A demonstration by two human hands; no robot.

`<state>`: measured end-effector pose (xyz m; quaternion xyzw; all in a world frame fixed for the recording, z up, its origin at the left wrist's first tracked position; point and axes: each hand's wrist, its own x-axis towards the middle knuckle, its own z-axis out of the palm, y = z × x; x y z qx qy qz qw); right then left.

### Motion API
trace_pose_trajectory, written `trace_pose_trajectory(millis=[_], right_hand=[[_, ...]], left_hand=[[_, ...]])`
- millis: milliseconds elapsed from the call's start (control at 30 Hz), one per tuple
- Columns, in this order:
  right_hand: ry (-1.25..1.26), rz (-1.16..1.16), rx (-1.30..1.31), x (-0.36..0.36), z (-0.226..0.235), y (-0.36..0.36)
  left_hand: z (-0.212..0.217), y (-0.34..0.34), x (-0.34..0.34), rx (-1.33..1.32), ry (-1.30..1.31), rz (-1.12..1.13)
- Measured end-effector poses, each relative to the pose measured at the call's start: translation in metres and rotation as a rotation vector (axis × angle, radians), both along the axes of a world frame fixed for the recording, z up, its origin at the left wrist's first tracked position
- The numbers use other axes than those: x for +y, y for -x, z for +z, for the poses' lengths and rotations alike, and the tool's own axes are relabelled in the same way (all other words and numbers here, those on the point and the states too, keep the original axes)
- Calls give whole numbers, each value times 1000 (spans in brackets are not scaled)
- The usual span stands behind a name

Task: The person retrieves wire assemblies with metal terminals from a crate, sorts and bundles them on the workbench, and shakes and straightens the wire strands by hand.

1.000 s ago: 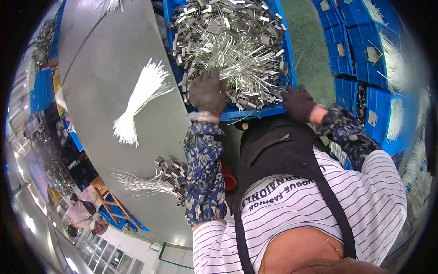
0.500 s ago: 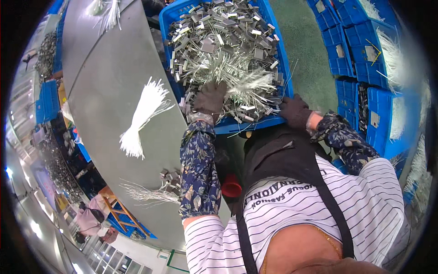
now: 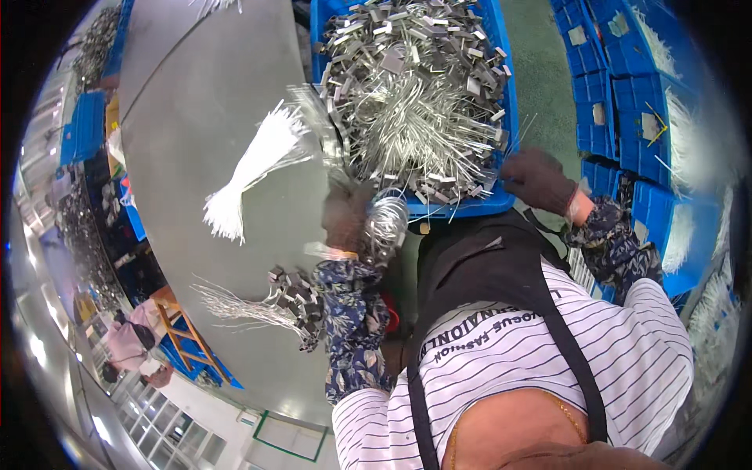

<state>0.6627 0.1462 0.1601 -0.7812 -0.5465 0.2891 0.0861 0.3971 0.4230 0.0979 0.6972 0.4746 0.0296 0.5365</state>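
Note:
Blurred by motion, my left hand in a dark glove is closed around a bundle of pale wires beside the near left corner of a blue crate. Looped strands show on one side of the hand and smeared ends on the other. Heaped in the crate are small grey blocks with silvery wires. My right hand, also gloved, is at the crate's right rim with its fingers curled over it; the fingertips are partly hidden. A thin loose wire sticks up beside it.
On the grey table lie a white wire bundle and a cluster of grey blocks with wires. Blue crates with white wires stand stacked at right. A red container sits below the table edge. Another person is far left.
My left hand has come out of the heap toward me and now carries a wire bundle over the table's edge. My right hand stays by the crate's rim; the whole view has shifted slightly.

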Motion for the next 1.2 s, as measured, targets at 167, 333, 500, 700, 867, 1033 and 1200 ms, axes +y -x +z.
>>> trace_pose_trajectory(millis=[167,333,500,700,867,1033,1200], right_hand=[[-287,134,87,68,6,-2],[-404,483,-338,166,-12,14],[-504,687,-695,221,-83,-27],[-469,762,-538,238,-96,-40],[-211,826,-601,257,-86,-47],[-174,952,-687,263,1,-45],[31,1029,-701,264,101,-29]], left_hand=[[-7,34,-79,243,-57,-313],[-5,102,-140,151,268,219],[4,131,-170,-95,461,589],[14,148,-215,-147,446,913],[-27,180,-242,24,500,934],[-6,186,-250,-82,444,993],[23,211,-258,-76,343,943]])
